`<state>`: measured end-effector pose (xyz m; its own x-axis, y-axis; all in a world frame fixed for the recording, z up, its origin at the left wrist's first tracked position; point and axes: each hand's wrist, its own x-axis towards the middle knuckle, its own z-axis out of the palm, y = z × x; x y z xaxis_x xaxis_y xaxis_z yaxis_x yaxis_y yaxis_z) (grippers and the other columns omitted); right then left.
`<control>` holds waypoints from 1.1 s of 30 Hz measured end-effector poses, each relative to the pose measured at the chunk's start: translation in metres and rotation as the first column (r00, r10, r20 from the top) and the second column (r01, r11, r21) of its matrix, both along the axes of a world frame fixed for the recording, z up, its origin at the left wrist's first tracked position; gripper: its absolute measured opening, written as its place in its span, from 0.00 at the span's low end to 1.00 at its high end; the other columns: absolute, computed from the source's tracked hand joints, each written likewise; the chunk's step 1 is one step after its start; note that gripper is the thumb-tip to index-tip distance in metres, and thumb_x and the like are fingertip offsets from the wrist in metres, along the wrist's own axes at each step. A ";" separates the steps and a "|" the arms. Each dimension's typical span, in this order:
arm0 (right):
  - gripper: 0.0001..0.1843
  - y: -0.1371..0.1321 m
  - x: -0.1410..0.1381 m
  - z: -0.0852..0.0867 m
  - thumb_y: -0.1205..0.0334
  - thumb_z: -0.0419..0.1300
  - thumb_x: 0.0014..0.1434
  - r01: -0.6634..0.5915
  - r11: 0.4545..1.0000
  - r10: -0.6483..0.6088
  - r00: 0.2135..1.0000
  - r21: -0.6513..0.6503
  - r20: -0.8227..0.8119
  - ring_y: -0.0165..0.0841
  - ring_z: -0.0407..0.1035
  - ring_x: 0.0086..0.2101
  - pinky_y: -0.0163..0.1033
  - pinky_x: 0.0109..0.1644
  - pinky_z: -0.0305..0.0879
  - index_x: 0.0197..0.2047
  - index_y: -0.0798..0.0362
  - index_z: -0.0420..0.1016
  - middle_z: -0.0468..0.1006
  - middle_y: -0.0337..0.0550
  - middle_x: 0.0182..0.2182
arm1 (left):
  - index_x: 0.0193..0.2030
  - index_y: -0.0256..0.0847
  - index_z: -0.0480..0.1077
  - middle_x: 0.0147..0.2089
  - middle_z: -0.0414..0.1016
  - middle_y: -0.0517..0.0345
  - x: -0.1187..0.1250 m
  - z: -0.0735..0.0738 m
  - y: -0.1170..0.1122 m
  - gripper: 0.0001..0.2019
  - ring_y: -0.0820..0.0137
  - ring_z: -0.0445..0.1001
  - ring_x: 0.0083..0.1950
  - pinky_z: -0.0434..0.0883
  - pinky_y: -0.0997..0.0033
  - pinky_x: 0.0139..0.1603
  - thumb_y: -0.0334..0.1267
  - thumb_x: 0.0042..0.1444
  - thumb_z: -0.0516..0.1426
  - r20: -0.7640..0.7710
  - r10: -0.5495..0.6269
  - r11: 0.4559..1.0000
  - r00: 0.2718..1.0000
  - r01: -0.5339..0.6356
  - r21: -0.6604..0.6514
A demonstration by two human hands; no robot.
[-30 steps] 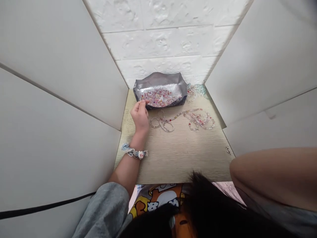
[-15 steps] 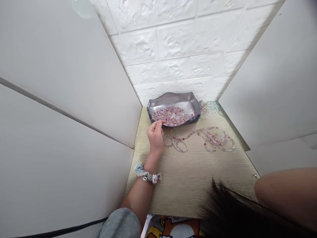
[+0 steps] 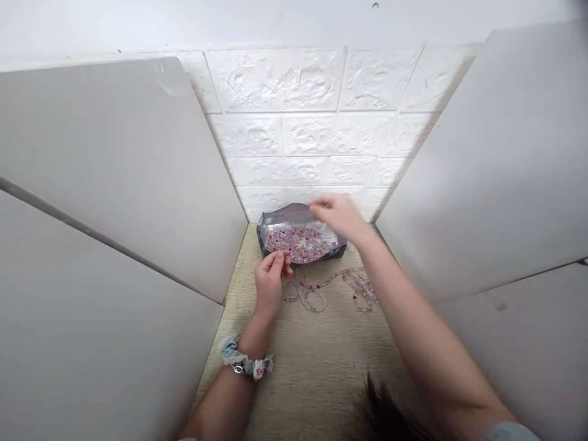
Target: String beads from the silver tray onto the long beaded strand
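Brought in since the earlier frame, the right hand [image 3: 337, 214] is seen blurred over the pouch [image 3: 294, 215] at the table's [image 3: 321, 373] far edge; its grip cannot be told. The left hand [image 3: 270, 283] is pinched shut at the pouch's near rim, beside the strand [image 3: 316, 293]. Picking of beads [image 3: 301, 240] seems in hand; a fine pinch is called for.

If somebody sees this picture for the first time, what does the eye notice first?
The open silver foil pouch of small pink and mixed beads draws the eye, at the far end of the pale wooden table. The left hand pinches at its near edge, the blurred right hand hovers above it, and clear beaded strands lie just before it.
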<state>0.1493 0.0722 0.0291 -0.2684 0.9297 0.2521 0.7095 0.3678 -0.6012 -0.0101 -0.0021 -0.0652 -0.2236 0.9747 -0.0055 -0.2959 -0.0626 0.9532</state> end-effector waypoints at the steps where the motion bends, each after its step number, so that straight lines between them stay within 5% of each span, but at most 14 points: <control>1: 0.13 0.008 -0.009 -0.010 0.68 0.50 0.54 -0.013 0.999 0.014 0.999 -0.030 0.039 0.29 0.68 0.38 0.34 0.44 0.62 0.39 0.58 0.74 0.75 0.44 0.36 | 0.31 0.35 0.71 0.24 0.66 0.61 0.000 0.000 0.001 0.11 0.79 0.64 0.22 0.63 0.79 0.23 0.42 0.46 0.56 0.005 -0.002 1.000 1.000 0.002 -0.004; 4: 0.14 0.027 -0.025 -0.040 0.73 0.50 0.51 -0.022 0.981 0.102 0.904 -0.193 0.415 0.32 0.68 0.41 0.33 0.45 0.60 0.37 0.56 0.75 0.75 0.47 0.38 | 0.32 0.35 0.72 0.25 0.69 0.60 0.000 -0.001 0.002 0.12 0.79 0.65 0.23 0.64 0.79 0.26 0.43 0.45 0.57 0.004 0.001 1.000 1.000 -0.001 -0.010; 7: 0.15 0.035 -0.028 -0.057 0.75 0.49 0.50 0.004 0.963 0.152 0.816 -0.268 0.558 0.34 0.69 0.39 0.33 0.42 0.60 0.37 0.58 0.74 0.75 0.51 0.37 | 0.36 0.35 0.72 0.25 0.69 0.60 0.000 0.001 0.002 0.14 0.80 0.64 0.23 0.63 0.80 0.25 0.43 0.46 0.57 -0.015 -0.010 1.000 1.000 0.009 -0.028; 17: 0.15 0.037 -0.027 -0.067 0.70 0.50 0.50 -0.029 0.966 0.179 0.786 -0.255 0.591 0.34 0.68 0.40 0.33 0.40 0.59 0.39 0.53 0.73 0.75 0.48 0.37 | 0.46 0.34 0.66 0.33 0.75 0.55 0.001 0.009 0.000 0.20 0.79 0.68 0.24 0.62 0.79 0.23 0.42 0.47 0.57 -0.060 -0.077 0.993 0.995 0.072 -0.094; 26: 0.13 0.030 -0.030 -0.066 0.70 0.49 0.52 -0.088 0.971 0.209 0.766 -0.224 0.608 0.34 0.68 0.39 0.34 0.39 0.60 0.36 0.53 0.73 0.74 0.47 0.37 | 0.31 0.35 0.63 0.33 0.75 0.54 0.001 0.009 0.002 0.13 0.76 0.72 0.26 0.63 0.79 0.24 0.43 0.45 0.58 -0.006 -0.085 0.991 0.996 0.084 -0.104; 33: 0.16 0.020 -0.034 -0.057 0.73 0.45 0.54 -0.091 0.976 0.199 0.735 -0.195 0.649 0.37 0.68 0.40 0.37 0.40 0.62 0.41 0.57 0.70 0.72 0.53 0.41 | 0.29 0.34 0.65 0.29 0.74 0.56 0.000 0.008 0.003 0.13 0.78 0.68 0.22 0.58 0.80 0.20 0.42 0.42 0.60 0.025 -0.076 0.992 0.997 0.078 -0.096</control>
<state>0.1154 0.0921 -0.0281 -0.4516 0.8758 -0.1705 0.8917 0.4493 -0.0538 -0.0096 0.0006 -0.0577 -0.1469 0.9837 -0.1041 -0.3162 0.0530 0.9472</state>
